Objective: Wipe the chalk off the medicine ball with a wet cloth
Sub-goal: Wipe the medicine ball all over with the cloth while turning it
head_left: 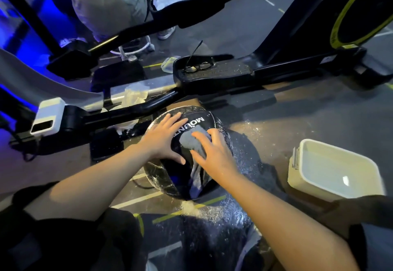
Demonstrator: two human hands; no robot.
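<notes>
A black medicine ball with white lettering rests on the floor in the middle of the view, with white chalk streaks along its lower left rim. My left hand lies flat on the ball's upper left, fingers spread. My right hand presses a grey cloth onto the ball's top right; a tail of the cloth hangs down the ball's front.
A white tub of water stands on the floor to the right. Black exercise machine bars run just behind the ball, with glasses on a pedal. White chalk dust speckles the floor. Another person's legs stand at the back.
</notes>
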